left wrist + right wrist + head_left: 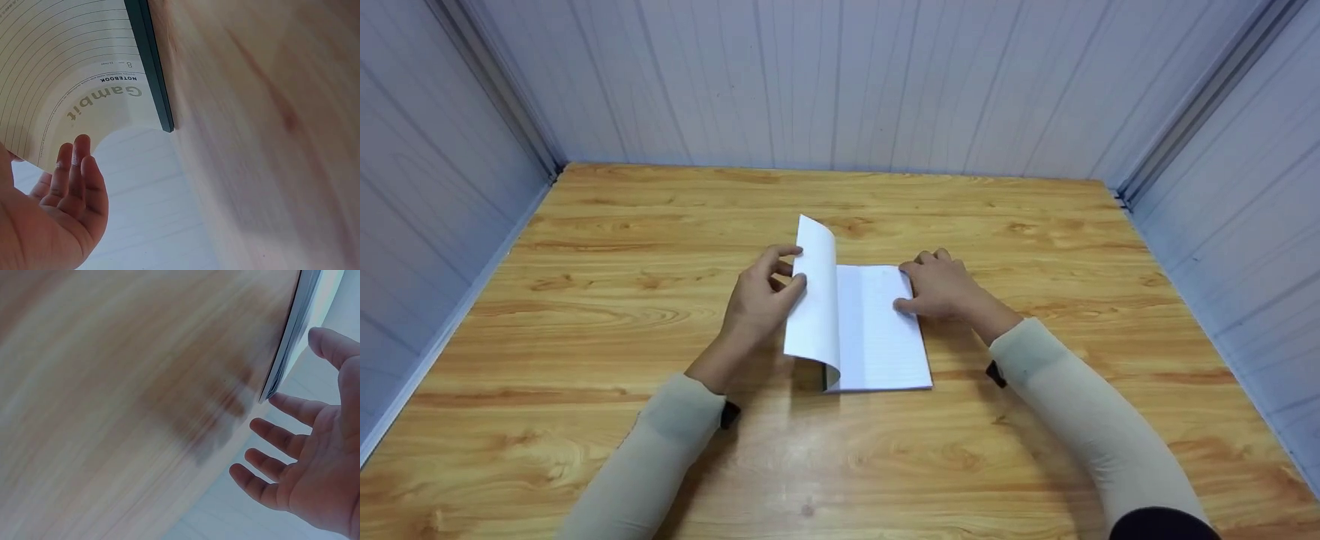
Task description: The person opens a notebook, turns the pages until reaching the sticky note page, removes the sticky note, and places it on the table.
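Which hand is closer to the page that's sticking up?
Left. The left hand holds the raised page of the notebook with thumb and fingers. The right hand rests across on the flat page's right edge.

A thin white lined-paper notebook [877, 330] with a dark green spine is lying flat near the middle of my wooden table [585, 300], its pale front cover [816, 300], printed "Gambit NOTEBOOK", curling upward on the left.
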Demonstrator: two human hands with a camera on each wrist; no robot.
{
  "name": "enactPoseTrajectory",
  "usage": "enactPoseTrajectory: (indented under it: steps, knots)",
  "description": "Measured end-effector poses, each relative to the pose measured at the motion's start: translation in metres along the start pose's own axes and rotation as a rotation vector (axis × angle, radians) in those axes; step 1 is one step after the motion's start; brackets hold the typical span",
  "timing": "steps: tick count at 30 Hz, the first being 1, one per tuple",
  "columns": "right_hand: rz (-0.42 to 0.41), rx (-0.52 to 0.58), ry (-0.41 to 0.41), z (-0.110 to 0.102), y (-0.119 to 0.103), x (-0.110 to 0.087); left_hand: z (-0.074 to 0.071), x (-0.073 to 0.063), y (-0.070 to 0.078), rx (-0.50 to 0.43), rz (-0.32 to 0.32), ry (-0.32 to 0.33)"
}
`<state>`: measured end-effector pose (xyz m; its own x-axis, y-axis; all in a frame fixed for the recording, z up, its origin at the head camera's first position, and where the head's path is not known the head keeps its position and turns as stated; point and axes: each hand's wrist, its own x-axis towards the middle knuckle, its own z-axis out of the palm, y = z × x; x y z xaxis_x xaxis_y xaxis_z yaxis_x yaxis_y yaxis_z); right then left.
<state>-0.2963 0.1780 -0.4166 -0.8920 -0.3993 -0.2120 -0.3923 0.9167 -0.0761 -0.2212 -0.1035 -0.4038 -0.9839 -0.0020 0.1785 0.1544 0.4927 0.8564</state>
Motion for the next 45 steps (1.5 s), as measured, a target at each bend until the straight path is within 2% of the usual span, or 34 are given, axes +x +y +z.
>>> enactPoseTrajectory:
  steps: [6,13,19,28,31,37,45]
  knots:
    - [-0.012,-0.016,0.018,0.0020,0.0009,-0.0009,-0.0007,-0.0009,0.0006,-0.040,-0.048,-0.013]
    - [-0.011,0.002,0.034,0.0027,-0.0009,0.0017,-0.0040,0.0011,0.0025,-0.098,-0.141,0.043]
    - [-0.033,-0.023,0.017,0.0049,0.0003,0.0026,-0.0056,0.0019,0.0037,-0.084,-0.194,0.063]
    - [-0.057,-0.049,0.022,0.0062,-0.0019,0.0005,-0.0062,0.0021,0.0020,-0.091,-0.202,0.097]
    - [-0.069,-0.049,0.030,0.0064,-0.0030,-0.0010,-0.0058,0.0018,0.0012,-0.098,-0.174,0.100]
    - [-0.060,0.002,0.058,0.0066,-0.0028,-0.0018,-0.0026,0.0015,-0.0031,-0.153,-0.084,0.052]
    - [-0.046,-0.007,0.036,0.0075,-0.0044,-0.0005,-0.0018,0.0022,-0.0060,-0.161,-0.105,0.019]
